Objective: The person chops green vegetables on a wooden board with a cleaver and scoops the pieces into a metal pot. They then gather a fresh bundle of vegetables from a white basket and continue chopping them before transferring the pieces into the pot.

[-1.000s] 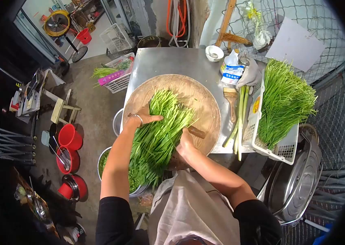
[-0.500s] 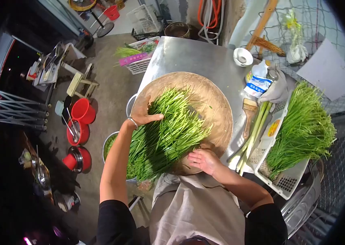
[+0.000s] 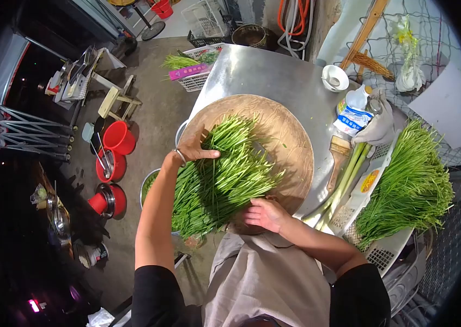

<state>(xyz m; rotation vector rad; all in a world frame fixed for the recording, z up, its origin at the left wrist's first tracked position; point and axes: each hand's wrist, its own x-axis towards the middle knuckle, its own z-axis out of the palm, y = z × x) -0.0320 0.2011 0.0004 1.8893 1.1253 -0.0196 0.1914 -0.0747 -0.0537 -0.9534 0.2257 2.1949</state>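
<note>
A large heap of long green stalks (image 3: 225,169) lies across the left part of a round wooden board (image 3: 293,141), its dark green ends hanging past the board's edge. My left hand (image 3: 196,151) rests on the upper left of the heap, thumb stretched out over the stalks and fingers spread. At the heap's lower right edge is my right hand (image 3: 266,214), palm turned toward the stalks, fingers extended beside them. Some fingertips are hidden by the greens.
The board lies on a metal table (image 3: 274,68). To the right are a brush (image 3: 337,161), thick stalks (image 3: 347,180), a labelled bag (image 3: 352,120), a white bowl (image 3: 334,78) and a white basket (image 3: 375,180) of greens. Red buckets (image 3: 119,137) stand on the floor at left.
My right hand has moved slightly left and in against the heap's edge. My left hand stays on the stalks. The view has shifted a little.
</note>
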